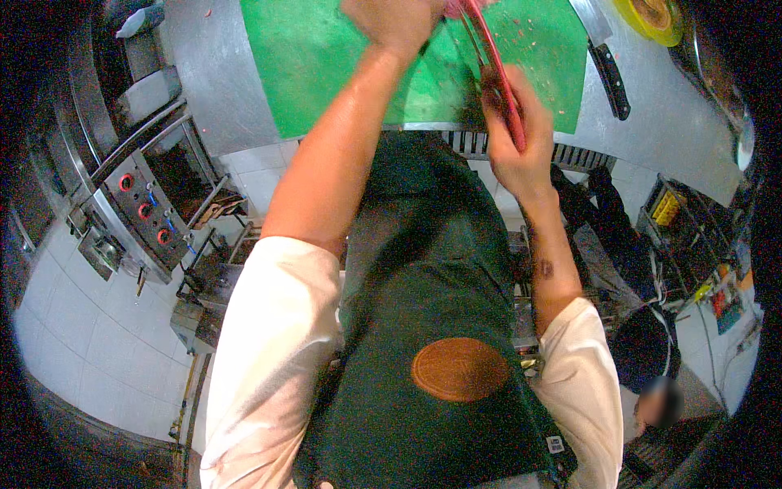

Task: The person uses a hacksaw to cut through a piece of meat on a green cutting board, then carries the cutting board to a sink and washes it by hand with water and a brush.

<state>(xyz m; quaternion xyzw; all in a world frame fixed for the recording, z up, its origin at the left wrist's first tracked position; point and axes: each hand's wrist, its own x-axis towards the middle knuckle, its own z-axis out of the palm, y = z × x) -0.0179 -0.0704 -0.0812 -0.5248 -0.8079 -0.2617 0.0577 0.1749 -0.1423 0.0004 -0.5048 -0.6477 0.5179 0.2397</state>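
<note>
My right hand (525, 143) is closed around a long, narrow red-handled tool (498, 61), with a thin metal part beside its red length. The tool's far end runs out at the top edge, so its kind is unclear. My left hand (395, 20) reaches over the green cutting board (322, 73), its fingers blurred and partly cut off by the top edge. Between the two hands, at the top edge, shows a bit of pink meat (454, 8). Small pink scraps (533, 33) dot the board right of the tool.
Right of the board, a black-handled knife (609, 81) lies on the steel table (676, 106). Beyond it sits a yellow bowl (652, 20). A cooker with red-ringed knobs (143, 210) stands at left. Another person (648, 342) is at lower right, near a dark rack (692, 220).
</note>
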